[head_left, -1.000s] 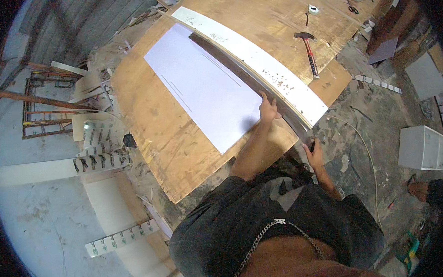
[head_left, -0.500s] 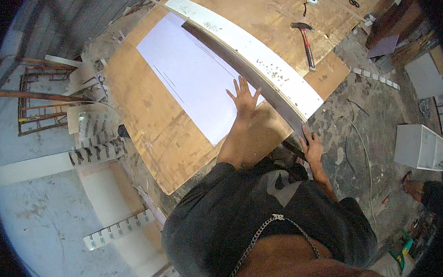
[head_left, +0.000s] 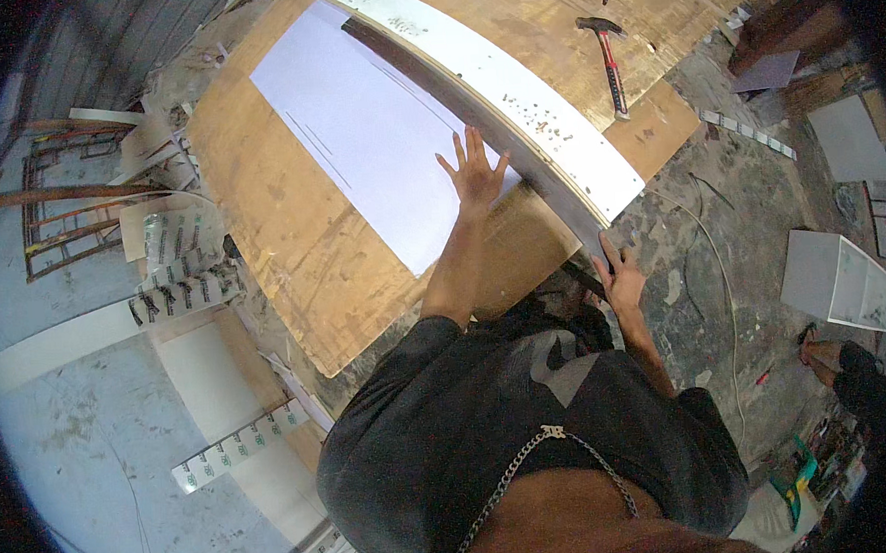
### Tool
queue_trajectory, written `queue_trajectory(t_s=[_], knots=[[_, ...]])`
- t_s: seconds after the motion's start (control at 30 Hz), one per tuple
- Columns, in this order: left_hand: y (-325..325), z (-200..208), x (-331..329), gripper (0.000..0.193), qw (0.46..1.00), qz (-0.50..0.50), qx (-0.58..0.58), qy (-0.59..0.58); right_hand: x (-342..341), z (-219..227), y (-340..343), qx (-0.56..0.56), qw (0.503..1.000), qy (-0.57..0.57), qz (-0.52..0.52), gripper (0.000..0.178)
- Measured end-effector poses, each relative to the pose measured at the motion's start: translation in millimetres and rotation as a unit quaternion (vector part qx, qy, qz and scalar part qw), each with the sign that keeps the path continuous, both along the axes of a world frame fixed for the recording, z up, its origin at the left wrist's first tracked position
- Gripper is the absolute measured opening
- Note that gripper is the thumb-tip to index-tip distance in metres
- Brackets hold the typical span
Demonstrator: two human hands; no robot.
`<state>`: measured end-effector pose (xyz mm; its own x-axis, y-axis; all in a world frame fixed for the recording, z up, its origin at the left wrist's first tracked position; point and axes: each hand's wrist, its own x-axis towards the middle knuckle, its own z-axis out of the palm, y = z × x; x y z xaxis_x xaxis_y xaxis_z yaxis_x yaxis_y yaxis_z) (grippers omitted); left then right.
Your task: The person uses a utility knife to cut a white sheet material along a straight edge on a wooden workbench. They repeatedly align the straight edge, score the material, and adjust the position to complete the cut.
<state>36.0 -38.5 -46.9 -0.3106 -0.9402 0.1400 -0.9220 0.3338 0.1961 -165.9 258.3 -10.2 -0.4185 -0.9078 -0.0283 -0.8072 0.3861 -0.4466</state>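
Observation:
A large white sheet point(head_left: 365, 130) lies flat on a plywood table point(head_left: 281, 235). Along its right side runs a long white board with a dark edge point(head_left: 515, 113), set diagonally. My left hand point(head_left: 475, 170) rests flat on the white sheet with fingers spread, right beside the board's dark edge. My right hand point(head_left: 618, 277) grips the near end of the long board at the table's corner.
A hammer with a red handle point(head_left: 607, 58) lies on the plywood beyond the board. White boxes point(head_left: 839, 281) stand on the dirty floor at the right. Metal frames point(head_left: 69, 216) and printed strips point(head_left: 188, 290) lie at the left. A cable point(head_left: 724, 292) trails on the floor.
My left hand has slid farther up the white sheet and spread flat. My right hand stays on the board's near end.

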Motion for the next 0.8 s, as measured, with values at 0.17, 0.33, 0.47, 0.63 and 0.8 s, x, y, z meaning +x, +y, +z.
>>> queue_trajectory(t_s=[0.17,0.33,0.47,0.63,0.8], knots=[[-5,-2,0,0.090,1.000,0.006,0.017,0.006,1,0,-3,-0.007,1.000,0.010,0.007,0.052],[-15,5,2,0.092,0.998,0.016,0.065,-0.013,2,-4,-7,0.006,0.999,0.049,0.016,0.053],[-19,14,-3,0.091,0.994,0.024,0.111,-0.005,3,2,-6,0.017,0.999,0.049,0.016,0.053],[-21,9,3,0.093,0.996,0.019,0.086,-0.023,5,-5,-7,-0.031,0.996,0.077,0.019,0.052],[-19,6,2,0.092,0.998,0.002,0.062,0.015,2,-4,-3,-0.054,0.994,0.093,0.020,0.052]])
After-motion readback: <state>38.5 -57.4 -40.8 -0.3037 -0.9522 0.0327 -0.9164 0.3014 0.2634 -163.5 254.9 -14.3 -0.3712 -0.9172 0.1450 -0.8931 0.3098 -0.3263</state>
